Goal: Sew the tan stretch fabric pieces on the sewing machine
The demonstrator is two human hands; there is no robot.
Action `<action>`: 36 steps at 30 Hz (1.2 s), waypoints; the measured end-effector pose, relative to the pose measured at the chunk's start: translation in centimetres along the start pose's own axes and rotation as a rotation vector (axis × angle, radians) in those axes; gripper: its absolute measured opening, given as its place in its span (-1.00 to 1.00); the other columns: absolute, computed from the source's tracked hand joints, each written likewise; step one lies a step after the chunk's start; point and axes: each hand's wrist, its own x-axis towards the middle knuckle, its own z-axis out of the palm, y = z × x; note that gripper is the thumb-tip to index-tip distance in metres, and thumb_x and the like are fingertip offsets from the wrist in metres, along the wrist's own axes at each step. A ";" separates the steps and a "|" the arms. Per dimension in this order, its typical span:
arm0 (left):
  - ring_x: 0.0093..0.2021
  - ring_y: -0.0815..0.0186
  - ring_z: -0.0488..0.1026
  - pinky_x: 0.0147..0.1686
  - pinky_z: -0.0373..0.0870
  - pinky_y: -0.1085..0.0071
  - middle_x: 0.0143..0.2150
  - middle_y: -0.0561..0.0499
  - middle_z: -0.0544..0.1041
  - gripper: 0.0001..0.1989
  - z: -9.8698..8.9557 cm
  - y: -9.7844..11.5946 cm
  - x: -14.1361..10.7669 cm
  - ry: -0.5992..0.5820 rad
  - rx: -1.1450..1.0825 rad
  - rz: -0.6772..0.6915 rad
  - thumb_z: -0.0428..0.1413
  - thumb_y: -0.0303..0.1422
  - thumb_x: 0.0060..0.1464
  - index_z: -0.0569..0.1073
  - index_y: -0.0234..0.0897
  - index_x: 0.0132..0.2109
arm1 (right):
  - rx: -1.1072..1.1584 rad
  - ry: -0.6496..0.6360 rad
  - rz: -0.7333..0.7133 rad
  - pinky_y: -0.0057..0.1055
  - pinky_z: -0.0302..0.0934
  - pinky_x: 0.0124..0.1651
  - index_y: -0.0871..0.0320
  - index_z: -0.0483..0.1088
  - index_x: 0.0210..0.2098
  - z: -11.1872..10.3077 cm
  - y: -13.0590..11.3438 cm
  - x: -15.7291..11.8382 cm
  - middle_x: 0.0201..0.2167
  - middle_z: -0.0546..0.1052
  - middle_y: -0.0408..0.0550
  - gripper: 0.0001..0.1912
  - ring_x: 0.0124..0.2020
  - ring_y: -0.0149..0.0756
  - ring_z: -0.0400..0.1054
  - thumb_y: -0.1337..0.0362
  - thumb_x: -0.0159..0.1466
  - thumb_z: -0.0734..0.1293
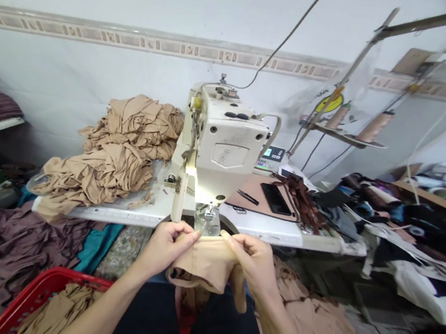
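A tan fabric garment (pixel 205 266) is stretched between my two hands, just in front of the sewing machine (pixel 226 145). My left hand (pixel 169 245) pinches its upper edge on the left, thumb on top. On the right, my right hand (pixel 250 258) grips the same edge between thumb and fingers. The garment's lower part hangs loose over my lap. Its top edge lies close to the presser foot (pixel 209 212) and needle plate; whether it touches them I cannot tell.
Tan fabric pieces (pixel 128 138) are heaped left of the machine. Tweezers (pixel 248 196) and a black phone (pixel 275 198) lie to its right, near brown strips (pixel 304 199). A red basket (pixel 52 276) stands lower left. Thread cones (pixel 376 127) sit on a stand at the right.
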 end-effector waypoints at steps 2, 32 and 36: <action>-0.48 0.33 0.34 -0.46 0.19 0.46 -0.50 0.05 0.46 -0.65 0.1 0.4 0.4 0.041 -0.019 -0.035 0.30 -0.11 0.18 0.55 -0.28 -0.41 | 0.044 -0.008 0.014 -0.37 0.07 -0.46 0.18 0.50 -0.55 0.0 0.1 0.4 -0.61 0.35 -0.15 -0.43 -0.53 -0.33 0.17 -0.22 0.15 0.57; -0.40 0.25 0.57 -0.41 0.41 0.44 -0.40 0.01 0.60 -0.65 -4.6 -4.2 5.1 0.289 -0.093 -0.034 0.36 -0.21 0.12 0.64 -0.37 -0.04 | 0.095 -0.050 0.324 -0.42 -0.13 -0.59 0.13 0.39 -0.65 -3.5 9.7 -4.2 -0.70 0.21 -0.19 -0.26 -0.64 -0.40 0.03 -0.44 0.04 0.51; -0.69 0.39 0.38 -0.68 0.12 0.51 -0.44 0.08 0.56 -0.33 -9.2 -5.6 7.5 0.396 -0.128 -0.124 0.31 -0.24 0.19 0.39 -0.50 0.33 | 0.240 0.106 0.499 -0.41 -0.06 -0.64 0.12 0.54 -0.55 -4.8 12.6 -5.7 -0.69 0.33 -0.13 -0.26 -0.70 -0.38 0.07 -0.44 -0.28 0.61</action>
